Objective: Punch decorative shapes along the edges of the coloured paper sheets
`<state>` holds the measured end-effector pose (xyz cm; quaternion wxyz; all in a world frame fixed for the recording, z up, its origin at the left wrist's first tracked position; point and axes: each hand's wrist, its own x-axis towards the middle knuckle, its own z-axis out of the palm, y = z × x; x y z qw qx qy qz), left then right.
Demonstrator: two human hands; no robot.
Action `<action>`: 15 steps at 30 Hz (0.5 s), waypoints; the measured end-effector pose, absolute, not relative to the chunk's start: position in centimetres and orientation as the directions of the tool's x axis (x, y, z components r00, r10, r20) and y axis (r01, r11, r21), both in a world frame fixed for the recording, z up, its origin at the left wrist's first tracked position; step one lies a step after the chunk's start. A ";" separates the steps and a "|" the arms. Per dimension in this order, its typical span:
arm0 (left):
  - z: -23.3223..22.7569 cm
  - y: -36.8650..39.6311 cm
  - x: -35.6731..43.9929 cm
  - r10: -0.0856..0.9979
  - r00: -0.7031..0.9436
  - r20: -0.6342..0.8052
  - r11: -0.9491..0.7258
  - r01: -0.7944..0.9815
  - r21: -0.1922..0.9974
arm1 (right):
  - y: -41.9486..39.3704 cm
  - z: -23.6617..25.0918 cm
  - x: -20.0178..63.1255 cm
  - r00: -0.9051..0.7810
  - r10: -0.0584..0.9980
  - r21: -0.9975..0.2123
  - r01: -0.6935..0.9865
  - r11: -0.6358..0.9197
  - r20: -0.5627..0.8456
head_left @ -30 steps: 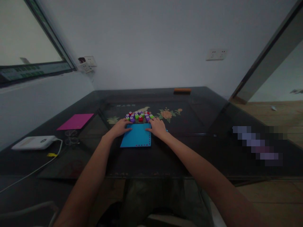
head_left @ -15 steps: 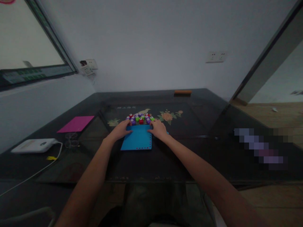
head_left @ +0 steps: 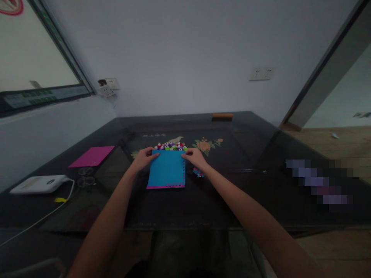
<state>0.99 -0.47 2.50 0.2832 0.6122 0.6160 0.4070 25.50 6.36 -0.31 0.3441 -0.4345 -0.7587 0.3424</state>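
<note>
Pinching the far corners of the blue sheet (head_left: 167, 168), both my hands are at work over the dark table (head_left: 228, 200). My left grip (head_left: 143, 158) has its thumb upon the left corner and its fingers behind it; my right grip (head_left: 195, 157) takes the right corner in the same manner, thumb and fingers pressed together. The sheet is in front of me, between my two hands. Its far edge is raised and covers the lower part of the small eye-topped figures (head_left: 174, 147), which are red, purple and green and stand together just behind. Dark dots run along its right side and along part of its near edge, where also a thin pink band is showing; I cannot tell whether this band is of the same sheet. Close to my right wrist lies a little heap of coloured pieces (head_left: 198, 172). Well apart, at the left, lie a pink sheet (head_left: 92, 156) and a white device (head_left: 40, 184) with its cable (head_left: 70, 191). An orange bar (head_left: 222, 115) rests near the far edge of the table.
</note>
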 end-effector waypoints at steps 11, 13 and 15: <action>1.7 -0.5 3.1 0.953 -0.226 0.203 -0.162 0.186 0.969 | 5.9 0.5 27.4 -0.458 0.881 -0.974 0.114 0.195 0.123; 1.5 -0.5 3.6 0.953 -0.226 0.201 -0.181 0.108 0.978 | 6.3 0.4 27.6 -0.443 0.886 -0.977 0.088 0.194 0.136; 1.3 -0.6 4.1 0.964 -0.202 0.171 -0.168 0.032 0.985 | 6.7 0.3 27.7 -0.414 0.896 -0.978 0.053 0.200 0.161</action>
